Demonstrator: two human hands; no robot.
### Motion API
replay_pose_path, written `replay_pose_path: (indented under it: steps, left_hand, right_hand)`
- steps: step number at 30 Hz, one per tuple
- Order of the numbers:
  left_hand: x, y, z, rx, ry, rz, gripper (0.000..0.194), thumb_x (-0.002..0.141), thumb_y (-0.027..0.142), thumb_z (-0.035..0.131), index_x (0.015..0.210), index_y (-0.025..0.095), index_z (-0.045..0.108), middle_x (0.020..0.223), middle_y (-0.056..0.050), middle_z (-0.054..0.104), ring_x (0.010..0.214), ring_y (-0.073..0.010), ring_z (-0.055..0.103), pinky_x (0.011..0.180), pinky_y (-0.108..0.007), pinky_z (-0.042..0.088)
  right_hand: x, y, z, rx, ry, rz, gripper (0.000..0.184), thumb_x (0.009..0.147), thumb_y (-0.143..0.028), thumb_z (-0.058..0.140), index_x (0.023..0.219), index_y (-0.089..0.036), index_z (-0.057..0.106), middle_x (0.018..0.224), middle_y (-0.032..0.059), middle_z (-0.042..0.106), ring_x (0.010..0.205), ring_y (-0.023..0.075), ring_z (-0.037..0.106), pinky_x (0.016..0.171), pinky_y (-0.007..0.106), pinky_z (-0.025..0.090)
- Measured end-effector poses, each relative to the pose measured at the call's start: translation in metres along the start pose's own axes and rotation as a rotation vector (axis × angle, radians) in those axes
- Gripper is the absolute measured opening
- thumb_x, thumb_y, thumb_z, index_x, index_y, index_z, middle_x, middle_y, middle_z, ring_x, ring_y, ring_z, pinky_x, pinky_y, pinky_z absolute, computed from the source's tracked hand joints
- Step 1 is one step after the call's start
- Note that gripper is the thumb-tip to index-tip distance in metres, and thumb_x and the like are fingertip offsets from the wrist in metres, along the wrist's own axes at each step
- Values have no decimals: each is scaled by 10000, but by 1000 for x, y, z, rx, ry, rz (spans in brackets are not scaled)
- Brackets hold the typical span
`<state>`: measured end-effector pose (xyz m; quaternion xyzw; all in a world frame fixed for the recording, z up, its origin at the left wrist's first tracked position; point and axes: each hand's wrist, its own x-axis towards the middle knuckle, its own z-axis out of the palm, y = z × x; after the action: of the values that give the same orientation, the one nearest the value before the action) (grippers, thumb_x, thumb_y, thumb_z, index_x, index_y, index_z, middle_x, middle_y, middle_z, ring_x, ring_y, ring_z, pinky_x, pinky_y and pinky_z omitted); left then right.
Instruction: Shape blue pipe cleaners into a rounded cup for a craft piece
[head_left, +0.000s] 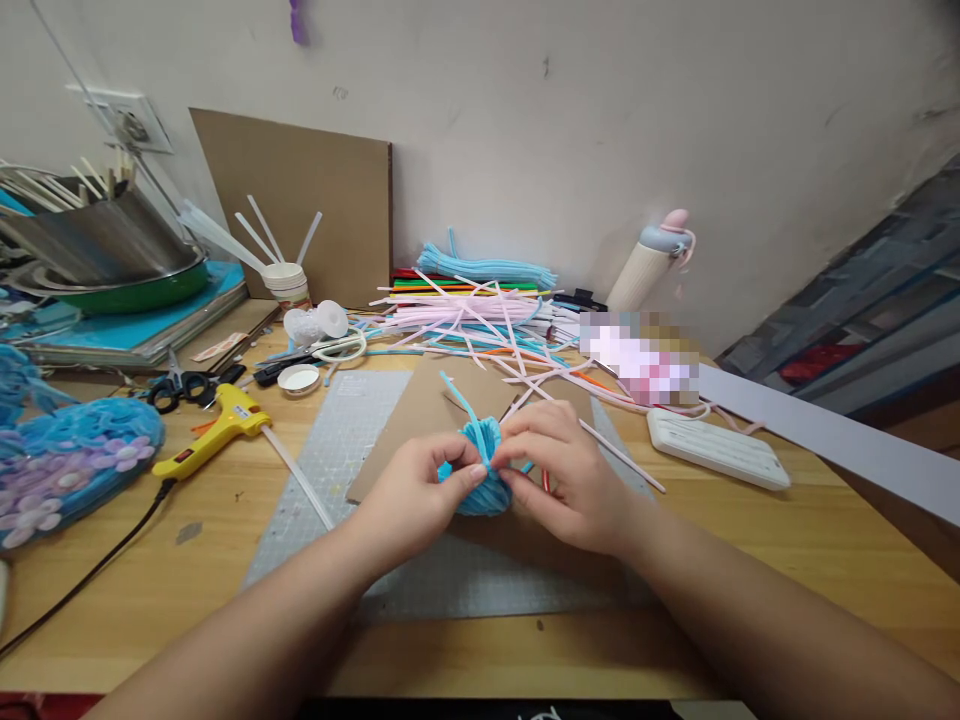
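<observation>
Fingertips of both the left hand and the right hand are pinching the blue pipe-cleaner piece, holding it above the cardboard sheet and gray cutting mat. One blue strand is sticking upward from it. Pink pipe cleaners are lying behind.

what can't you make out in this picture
Head view, all of these:
- Middle of the blue fuzzy bundle: covered by fingers of the left hand and right hand.
- Object under the pixelated patch: blurred out.
- Far end of the glue gun cord: cut off by the left edge.
- Dark item at the bottom: cut off by the edge.
- Glue gun label: print too small.
</observation>
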<state>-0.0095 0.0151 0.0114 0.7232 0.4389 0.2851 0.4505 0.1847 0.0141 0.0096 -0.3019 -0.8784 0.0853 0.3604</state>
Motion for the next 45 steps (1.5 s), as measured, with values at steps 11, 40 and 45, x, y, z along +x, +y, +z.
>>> replay_pose_path:
  steps: [11,40,45]
  left_hand:
    - [-5,4,0,328,47,204,154,853,220,538,706,174,556,733,5,631,765,-160,532,776,-318,343]
    - [-2,-3,4,-7,-117,-59,264,854,357,480,688,162,543,644,9,509,622,-124,427,577,-249,322]
    - [-1,-5,7,-196,-104,-109,262,815,368,528,654,161,524,612,20,471,590,-115,401,565,-251,316]
  right_hand:
    - [11,0,-7,166,-296,258,60,808,-151,564,785,-192,600,849,0,651,882,170,563,913,417,313]
    - [1,-10,8,-290,-98,-3,103,813,-141,531,718,-173,556,762,13,653,848,191,583,896,458,286]
    - [-5,-9,9,-435,-29,-207,156,867,-128,520,724,-191,522,743,-4,657,905,202,577,902,464,257]
